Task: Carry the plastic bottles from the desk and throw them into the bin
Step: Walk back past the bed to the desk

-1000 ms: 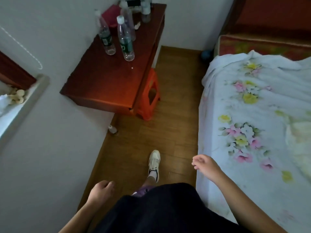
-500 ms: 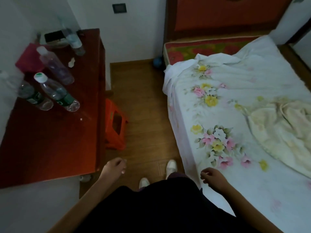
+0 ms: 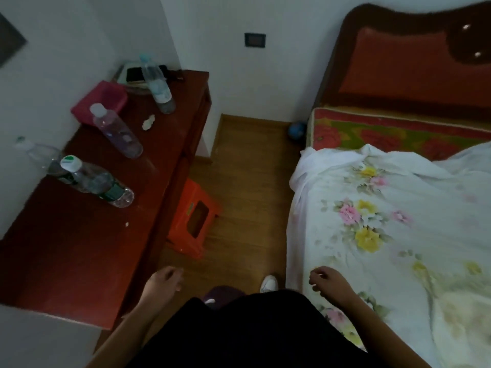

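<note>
Several clear plastic bottles stand on the dark red desk [image 3: 87,251] at my left. A green-labelled bottle with a white cap [image 3: 101,183] is nearest, and another green-labelled bottle [image 3: 42,158] stands behind it by the wall. Farther back are a bottle with a purplish tint [image 3: 117,131] and a blue-capped bottle [image 3: 158,85]. My left hand [image 3: 164,281] hangs beside the desk's near corner, loosely curled and holding nothing. My right hand [image 3: 325,284] is over the bed's edge, fingers curled, also holding nothing. No bin is in view.
An orange plastic stool [image 3: 195,221] sits on the wooden floor, tucked against the desk. A bed with a white flowered sheet [image 3: 385,221] fills the right side. A pink box [image 3: 102,100] and dark items lie at the desk's far end. A blue ball [image 3: 297,130] lies by the bed head.
I have walked forward along the floor between desk and bed, and the view has swung. The bottles are closer. Both hands stay low and hold nothing.
</note>
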### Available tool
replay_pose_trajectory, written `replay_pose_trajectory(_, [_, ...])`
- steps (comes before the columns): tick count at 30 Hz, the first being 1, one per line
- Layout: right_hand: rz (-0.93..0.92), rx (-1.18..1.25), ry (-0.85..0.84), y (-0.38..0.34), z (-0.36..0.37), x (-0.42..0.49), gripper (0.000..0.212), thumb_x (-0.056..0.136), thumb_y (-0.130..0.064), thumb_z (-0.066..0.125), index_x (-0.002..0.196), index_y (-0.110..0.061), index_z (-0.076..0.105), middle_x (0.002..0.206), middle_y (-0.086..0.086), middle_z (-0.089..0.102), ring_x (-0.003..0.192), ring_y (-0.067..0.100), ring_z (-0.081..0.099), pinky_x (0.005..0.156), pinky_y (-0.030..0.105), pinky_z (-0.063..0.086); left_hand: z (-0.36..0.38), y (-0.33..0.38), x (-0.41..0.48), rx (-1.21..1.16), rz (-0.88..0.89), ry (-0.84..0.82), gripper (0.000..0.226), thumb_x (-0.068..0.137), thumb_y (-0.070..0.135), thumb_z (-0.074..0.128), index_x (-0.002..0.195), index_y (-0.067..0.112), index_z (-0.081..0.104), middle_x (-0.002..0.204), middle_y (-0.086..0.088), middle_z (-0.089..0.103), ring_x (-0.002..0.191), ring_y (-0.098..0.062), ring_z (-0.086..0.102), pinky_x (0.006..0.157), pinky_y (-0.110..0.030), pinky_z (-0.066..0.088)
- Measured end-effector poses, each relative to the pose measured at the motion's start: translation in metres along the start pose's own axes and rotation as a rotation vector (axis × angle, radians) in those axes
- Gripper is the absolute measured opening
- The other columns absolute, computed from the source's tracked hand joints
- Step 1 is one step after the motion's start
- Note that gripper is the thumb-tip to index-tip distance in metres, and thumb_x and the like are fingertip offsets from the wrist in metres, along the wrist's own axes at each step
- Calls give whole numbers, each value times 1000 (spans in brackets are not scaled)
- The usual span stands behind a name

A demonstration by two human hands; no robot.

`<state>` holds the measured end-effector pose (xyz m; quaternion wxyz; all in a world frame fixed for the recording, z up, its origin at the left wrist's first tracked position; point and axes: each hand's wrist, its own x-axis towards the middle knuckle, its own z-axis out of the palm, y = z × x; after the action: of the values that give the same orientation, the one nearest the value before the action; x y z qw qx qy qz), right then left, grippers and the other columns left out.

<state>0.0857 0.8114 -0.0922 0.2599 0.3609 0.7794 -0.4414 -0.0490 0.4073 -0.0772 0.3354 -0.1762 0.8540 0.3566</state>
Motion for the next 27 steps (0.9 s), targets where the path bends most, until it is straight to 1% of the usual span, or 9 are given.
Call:
replay_pose_trajectory(4, [-147,-108,-108,-88,-23,46,14,95,-22,58,87,-15,67,90,5,68,87,22,67,75,32,50,-11,12,-8,-170,-36,161,19,97,28,59,84,22,72,85,-1,77,81,-27,74,65,-36,53])
replay_pose_trajectory(6, [-202,-125,-149,-133,-23,65,11,95,-24,59,96,-18,68,96,2,69,89,16,67,83,31,51,-18,15,-13,-221,-34,242,18,97,26,59,83,28,71,85,2,76,75,-24,71,63,-34,51])
replay_pose_trajectory(10, [-325,-211,-255,-221,-10,92,17,96,-31,57,110,-24,64,101,-5,68,96,11,66,95,38,54,-44,19,-17,-330,-55,369,14,96,26,59,90,30,71,88,4,77,78,-23,73,75,-47,61])
replay_pose_trajectory(12, [-389,-241,-284,-264,2,100,19,96,-34,57,113,-26,63,101,-8,68,96,9,65,96,38,54,-58,22,-15,-388,-60,424,13,97,27,58,93,28,70,89,3,77,81,-21,74,79,-48,61])
replay_pose_trajectory(16, [-554,-285,-334,-341,27,97,24,97,-38,56,117,-27,62,105,-9,68,98,7,65,91,32,54,-84,37,-1,-425,-40,570,16,98,34,56,106,25,67,99,6,72,94,-17,69,81,-39,57])
replay_pose_trajectory(19, [-648,-325,-349,-384,43,94,28,97,-41,54,121,-28,60,113,-10,65,104,8,63,87,28,51,-103,54,18,-475,-60,630,30,93,41,62,117,23,63,102,9,68,97,-14,67,73,-28,49])
replay_pose_trajectory(23, [-741,-356,-366,-439,67,101,40,96,-41,57,132,-25,53,125,-10,60,108,7,60,87,25,48,-131,76,37,-491,-74,666,66,81,56,71,136,26,50,117,5,66,96,-11,66,73,-28,55])
replay_pose_trajectory(25, [-779,-363,-379,-465,79,106,47,95,-42,58,137,-23,50,129,-8,58,109,7,61,90,27,51,-143,84,42,-547,-79,699,71,82,47,76,141,22,45,124,3,60,97,-10,63,58,-16,52])
replay_pose_trajectory(27, [-826,-366,-378,-492,91,114,53,93,-42,60,140,-22,47,131,-7,57,109,8,61,93,31,54,-152,91,51,-628,-89,709,73,82,38,79,142,18,44,122,2,56,83,-4,62,42,-8,46])
